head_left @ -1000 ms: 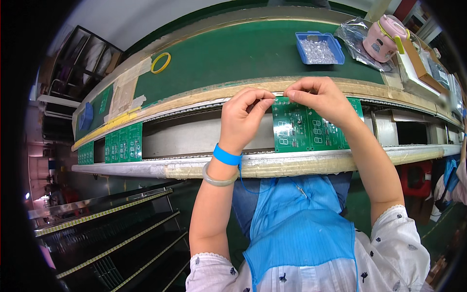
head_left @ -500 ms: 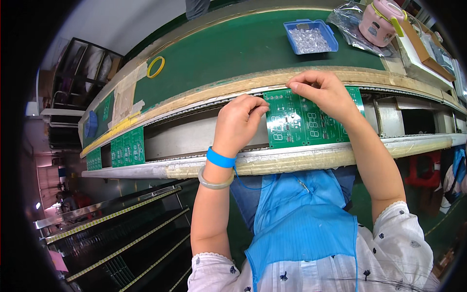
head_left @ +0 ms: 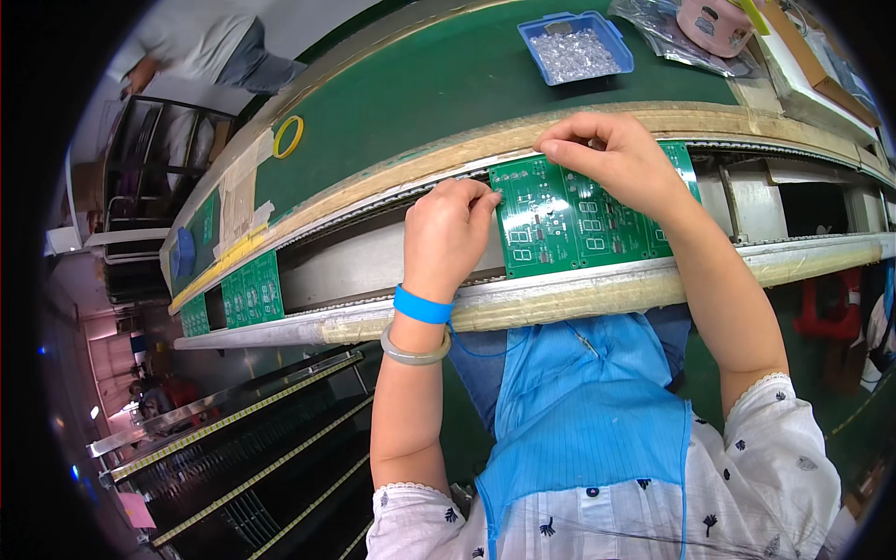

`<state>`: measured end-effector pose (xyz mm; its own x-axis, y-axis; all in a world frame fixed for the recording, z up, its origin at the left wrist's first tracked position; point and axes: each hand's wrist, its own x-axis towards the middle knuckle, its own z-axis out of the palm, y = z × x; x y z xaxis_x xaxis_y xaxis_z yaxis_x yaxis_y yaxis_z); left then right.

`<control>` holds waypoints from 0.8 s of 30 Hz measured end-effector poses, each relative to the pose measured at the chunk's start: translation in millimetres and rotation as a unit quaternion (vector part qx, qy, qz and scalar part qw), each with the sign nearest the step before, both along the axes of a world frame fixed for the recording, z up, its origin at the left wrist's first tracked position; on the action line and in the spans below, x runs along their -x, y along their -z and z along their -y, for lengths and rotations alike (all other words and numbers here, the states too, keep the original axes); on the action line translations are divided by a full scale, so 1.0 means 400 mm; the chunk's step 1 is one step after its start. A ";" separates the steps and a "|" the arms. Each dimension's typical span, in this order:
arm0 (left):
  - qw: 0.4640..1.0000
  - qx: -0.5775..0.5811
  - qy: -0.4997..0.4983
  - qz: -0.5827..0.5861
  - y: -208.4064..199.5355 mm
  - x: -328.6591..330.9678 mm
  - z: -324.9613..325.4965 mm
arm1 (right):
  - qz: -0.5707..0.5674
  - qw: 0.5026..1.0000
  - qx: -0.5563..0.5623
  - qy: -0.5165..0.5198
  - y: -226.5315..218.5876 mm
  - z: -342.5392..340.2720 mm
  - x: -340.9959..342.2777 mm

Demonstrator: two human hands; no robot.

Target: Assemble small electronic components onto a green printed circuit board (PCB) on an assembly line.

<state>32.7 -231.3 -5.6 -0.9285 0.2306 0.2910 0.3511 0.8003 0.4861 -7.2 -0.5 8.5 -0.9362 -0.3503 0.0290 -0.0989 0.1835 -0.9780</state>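
A green printed circuit board panel (head_left: pixel 546 229) with white digit outlines spans the two rails of the conveyor in front of me. By its upper left corner is my left hand (head_left: pixel 448 233), thumb and fingertips pinched together; whatever they hold, if anything, is too small to make out. Over the board's far edge, my right hand (head_left: pixel 621 159) has its thumb against a curled forefinger, and I cannot see what lies in that pinch. Part of the panel is hidden beneath the right hand. A blue strap and a pale bangle circle my left wrist.
Another green circuit board panel (head_left: pixel 252 289) sits farther left on the conveyor rail (head_left: pixel 429 313). Beyond it, the green bench carries a blue bin (head_left: pixel 577 51) of small clear parts, a yellow tape roll (head_left: pixel 288 137) and a pink container (head_left: pixel 714 26). A black rack (head_left: pixel 261 457) stands lower left.
The view has shifted slightly, and both hands keep their pinched poses by the board. At the far upper left, a person has come further into sight.
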 end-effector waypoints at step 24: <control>0.997 0.067 0.016 -0.023 -0.009 -0.002 -0.025 | -0.014 0.999 0.032 0.010 -0.003 -0.010 -0.007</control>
